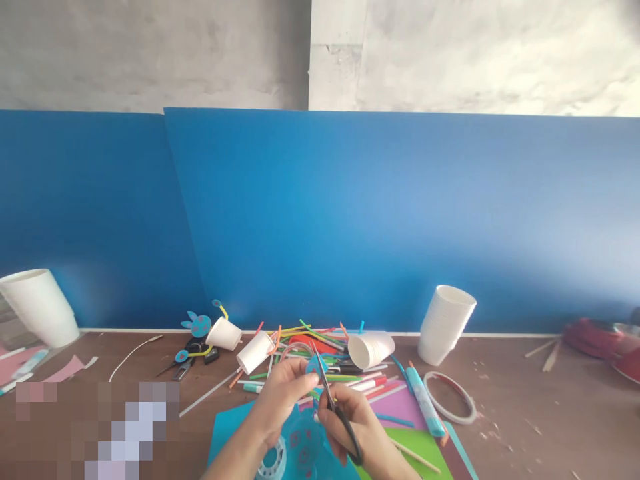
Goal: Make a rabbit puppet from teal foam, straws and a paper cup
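- The blue panel runs past both sides of the view.
- The bench is cut off below; pixelation hides its lower left part.
- The blue sheet lies partly under the forearms, its lower edge out of view.
- The right hand is closed around the black handles of the scissors, fingers partly hidden.
- The left hand pinches the blue cutout between thumb and fingers.
- The left cup stack is cut off by the view's edge; the right cup stack shows whole.
- A red object at far right is too blurred to name.
- The tape roll is cropped at the bottom.
- The blue cutout sits at the scissor blades, partly covered.
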`<state>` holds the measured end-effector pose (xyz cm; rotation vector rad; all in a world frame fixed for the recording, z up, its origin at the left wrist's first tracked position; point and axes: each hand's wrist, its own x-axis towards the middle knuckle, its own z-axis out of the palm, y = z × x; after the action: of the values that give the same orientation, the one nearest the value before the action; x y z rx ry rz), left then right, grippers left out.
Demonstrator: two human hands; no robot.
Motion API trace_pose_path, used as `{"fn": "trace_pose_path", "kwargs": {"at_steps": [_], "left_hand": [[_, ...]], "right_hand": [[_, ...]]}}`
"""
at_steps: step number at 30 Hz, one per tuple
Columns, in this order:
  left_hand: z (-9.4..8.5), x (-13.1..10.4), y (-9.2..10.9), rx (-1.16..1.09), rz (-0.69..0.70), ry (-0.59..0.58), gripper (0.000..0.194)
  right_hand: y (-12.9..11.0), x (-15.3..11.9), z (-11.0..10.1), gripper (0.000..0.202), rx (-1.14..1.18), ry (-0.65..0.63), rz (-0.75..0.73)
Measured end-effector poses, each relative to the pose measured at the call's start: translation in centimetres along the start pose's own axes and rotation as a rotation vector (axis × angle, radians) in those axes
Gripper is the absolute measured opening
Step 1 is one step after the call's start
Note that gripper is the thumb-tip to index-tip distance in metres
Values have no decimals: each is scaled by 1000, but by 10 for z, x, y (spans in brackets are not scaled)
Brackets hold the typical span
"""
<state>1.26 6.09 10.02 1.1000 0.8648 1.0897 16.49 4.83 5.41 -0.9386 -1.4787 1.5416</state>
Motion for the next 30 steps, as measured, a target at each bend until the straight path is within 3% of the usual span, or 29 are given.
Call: {"fn": "trace_pose_path", "kwargs": {"at_steps": [4, 8, 13, 30], "left_hand": [[0, 2, -4, -15, 7, -9, 24], [8, 1, -14, -82, 7, 57, 25], [16, -4, -11, -119, 27, 90, 21], [0, 5, -10, -26, -8, 6, 25]], "right_hand": [[-1, 1, 2, 40, -8, 16, 12], [0, 3, 7, 40, 13, 64, 1], [3, 4, 7, 40, 40, 33, -49], [-4, 0, 5, 43, 4, 26, 1]]}}
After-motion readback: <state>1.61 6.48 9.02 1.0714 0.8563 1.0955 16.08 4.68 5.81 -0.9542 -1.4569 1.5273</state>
